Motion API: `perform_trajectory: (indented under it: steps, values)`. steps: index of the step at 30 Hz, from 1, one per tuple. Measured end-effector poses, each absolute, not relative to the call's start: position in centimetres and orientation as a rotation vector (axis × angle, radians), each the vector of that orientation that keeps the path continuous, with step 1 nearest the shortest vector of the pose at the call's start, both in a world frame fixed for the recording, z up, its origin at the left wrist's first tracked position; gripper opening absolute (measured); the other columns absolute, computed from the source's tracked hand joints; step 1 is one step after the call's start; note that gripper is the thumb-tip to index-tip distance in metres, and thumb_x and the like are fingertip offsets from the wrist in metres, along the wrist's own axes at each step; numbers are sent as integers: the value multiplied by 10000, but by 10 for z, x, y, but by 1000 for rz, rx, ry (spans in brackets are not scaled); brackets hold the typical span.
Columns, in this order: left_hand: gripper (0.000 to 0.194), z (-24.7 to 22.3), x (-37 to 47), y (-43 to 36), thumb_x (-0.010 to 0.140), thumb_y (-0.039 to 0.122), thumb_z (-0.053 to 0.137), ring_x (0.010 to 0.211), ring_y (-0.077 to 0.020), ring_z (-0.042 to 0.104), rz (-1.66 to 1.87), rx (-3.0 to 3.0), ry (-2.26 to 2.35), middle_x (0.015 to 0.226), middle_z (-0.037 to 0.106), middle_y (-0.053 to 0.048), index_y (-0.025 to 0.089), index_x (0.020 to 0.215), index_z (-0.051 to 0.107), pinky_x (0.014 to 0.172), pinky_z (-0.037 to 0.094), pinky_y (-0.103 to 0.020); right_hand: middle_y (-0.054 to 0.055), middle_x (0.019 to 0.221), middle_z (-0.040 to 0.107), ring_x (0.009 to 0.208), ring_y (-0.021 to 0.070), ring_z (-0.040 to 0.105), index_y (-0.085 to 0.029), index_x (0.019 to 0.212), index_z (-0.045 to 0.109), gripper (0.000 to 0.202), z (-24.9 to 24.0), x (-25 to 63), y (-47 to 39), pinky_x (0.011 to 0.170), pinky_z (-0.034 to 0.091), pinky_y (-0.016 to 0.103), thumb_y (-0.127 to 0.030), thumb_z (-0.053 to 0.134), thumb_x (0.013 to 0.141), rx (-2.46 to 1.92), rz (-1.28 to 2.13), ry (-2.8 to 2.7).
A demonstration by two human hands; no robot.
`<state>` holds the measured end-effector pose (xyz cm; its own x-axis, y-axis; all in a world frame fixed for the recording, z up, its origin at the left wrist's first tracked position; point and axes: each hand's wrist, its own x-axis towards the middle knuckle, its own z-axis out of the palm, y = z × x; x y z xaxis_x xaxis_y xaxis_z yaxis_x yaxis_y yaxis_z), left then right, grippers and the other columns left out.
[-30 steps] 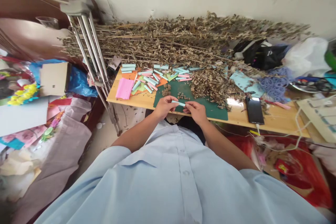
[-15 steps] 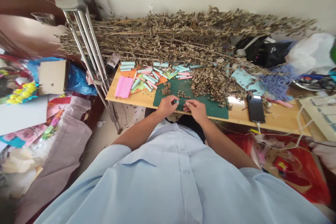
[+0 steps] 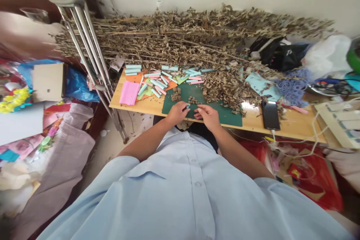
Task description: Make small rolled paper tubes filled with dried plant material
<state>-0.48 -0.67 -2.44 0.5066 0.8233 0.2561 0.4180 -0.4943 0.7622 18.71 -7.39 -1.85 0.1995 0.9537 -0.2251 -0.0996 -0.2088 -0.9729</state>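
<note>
My left hand (image 3: 177, 113) is closed, its thumb and fingers around a small teal paper roll (image 3: 188, 106) whose end shows at the fingertips. My right hand (image 3: 209, 116) is a short gap to the right, thumb and forefinger close together; whatever lies between them is too small to make out. Both hands are over the front edge of a green mat (image 3: 232, 119). Just beyond them lie small brown balls (image 3: 193, 100) and a larger brown clump (image 3: 176, 94). A heap of crumbled dry leaves (image 3: 222, 92) covers the mat's right part.
Blue and pink paper rolls (image 3: 160, 82) and a pink sheet (image 3: 129, 92) lie on the wooden table (image 3: 118, 99), left. Long dried plant stalks (image 3: 168, 41) fill the back. A phone (image 3: 270, 116) with a cable is at right. Metal crutches (image 3: 84, 41) stand at left.
The whole view has shifted slightly left. My left hand has turned a little, so less of the teal roll shows. My right hand stays close by, its fingers slightly shifted.
</note>
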Motion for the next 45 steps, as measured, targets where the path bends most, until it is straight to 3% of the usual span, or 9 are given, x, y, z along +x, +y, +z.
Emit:
perform_trajectory:
  steps: [8, 16, 21, 29, 38, 41, 45]
  values:
    - [43, -20, -5, -5, 882, 211, 722, 877, -168, 641, 816, 2082, 918, 904, 690, -45, 177, 907, 725, 800, 505, -283, 38, 837, 774, 681, 189, 751, -211, 950, 666, 403, -17, 186, -74, 631, 642, 328, -540, 797, 759, -1423, 1245, -881]
    - [62, -21, -5, -6, 866, 219, 735, 803, -154, 624, 791, 1991, 1006, 850, 677, -35, 167, 834, 721, 745, 477, -272, 36, 828, 768, 642, 168, 728, -205, 916, 723, 408, -15, 187, -74, 631, 639, 315, -562, 804, 737, -1470, 1204, -911]
    - [62, -22, -6, -6, 881, 225, 720, 823, -157, 623, 783, 2018, 1019, 852, 676, -35, 168, 856, 720, 765, 473, -273, 3, 649, 713, 588, 180, 706, -197, 939, 756, 422, -16, 188, -74, 624, 631, 327, -562, 799, 729, -1545, 1139, -960]
    - [62, -22, -5, -9, 893, 229, 710, 865, -163, 631, 777, 2053, 1002, 909, 691, -49, 170, 901, 728, 800, 483, -276, 6, 676, 721, 625, 186, 716, -197, 958, 773, 417, -12, 189, -72, 669, 646, 356, -525, 824, 706, -1534, 1176, -897]
    - [92, -28, -6, -8, 909, 238, 683, 844, -159, 611, 836, 2040, 923, 868, 662, -46, 161, 870, 715, 778, 469, -263, 27, 755, 744, 665, 184, 717, -219, 1033, 767, 353, 28, 174, -66, 719, 630, 354, -513, 710, 846, -1491, 1078, -1254]
    - [126, -30, -6, -9, 932, 256, 654, 855, -160, 614, 870, 2032, 881, 874, 662, -52, 162, 877, 716, 783, 469, -264, 36, 865, 754, 678, 177, 710, -233, 1081, 742, 317, 35, 169, -64, 717, 618, 343, -461, 693, 866, -1491, 1000, -1367]
    - [148, -30, -7, -9, 948, 264, 625, 848, -160, 606, 883, 2046, 853, 856, 651, -46, 169, 890, 722, 782, 467, -266, 44, 882, 744, 758, 202, 713, -246, 1017, 739, 219, 36, 169, -61, 764, 606, 359, -414, 654, 906, -1507, 910, -1553]
